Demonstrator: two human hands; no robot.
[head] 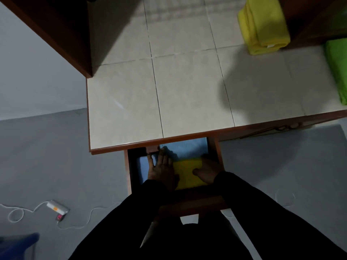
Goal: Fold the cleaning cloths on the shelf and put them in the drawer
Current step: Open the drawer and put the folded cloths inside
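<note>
Grey floor (pixel 47 156) surrounds the unit on the left and right. A tiled shelf top (pixel 131 102) with a wooden edge fills the middle of the view, with a dark wooden cabinet (pixel 62 25) standing at its far left corner. Below the front edge, a wooden drawer (pixel 219 152) is pulled out toward the person, whose dark sleeves (pixel 262 212) reach into it.

Inside the drawer a blue cloth (pixel 187 147) lies flat at the back. A folded yellow cloth (pixel 187 173) lies in front of it, near the drawer's front; its long axis runs front to back.

On the shelf top, a folded yellow stack (pixel 262 25) sits at the far right, long axis running away from the viewer. A green cloth (pixel 338 70) lies at the right edge, partly out of view.

The left hand (pixel 161 171) lies flat, fingers straight, against the yellow cloth's left side. The right hand (pixel 208 169) grips the right side, thumb on top.

A white power strip (pixel 58 207) lies on the floor, lower left.
</note>
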